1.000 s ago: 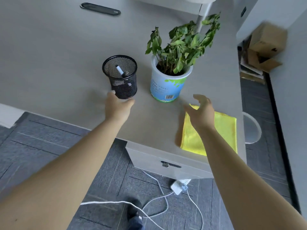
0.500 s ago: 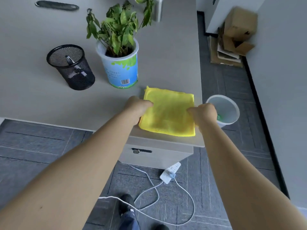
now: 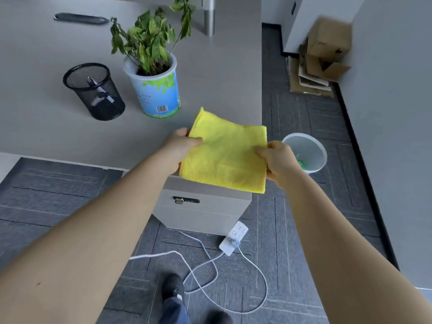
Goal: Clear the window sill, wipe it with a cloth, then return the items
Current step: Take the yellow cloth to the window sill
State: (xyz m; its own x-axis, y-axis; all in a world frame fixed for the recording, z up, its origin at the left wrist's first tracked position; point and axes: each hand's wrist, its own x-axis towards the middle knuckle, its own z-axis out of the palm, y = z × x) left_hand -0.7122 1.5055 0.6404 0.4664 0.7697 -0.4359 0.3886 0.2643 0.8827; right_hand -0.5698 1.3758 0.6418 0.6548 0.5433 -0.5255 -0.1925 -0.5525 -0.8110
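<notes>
yellow cloth (image 3: 224,157) now lifted off desk (image 3: 58,127), far edge raised

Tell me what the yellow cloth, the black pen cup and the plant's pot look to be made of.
Yellow cloth: soft, matte, fuzzy-napped fabric, probably microfibre; it drapes between both hands.
Black pen cup: fine mesh, likely painted metal; a pen shows through its wall.
Plant's pot: smooth, slightly glossy white rim with a printed blue-green wrap and barcode, probably plastic, though coated paper is possible.
</notes>
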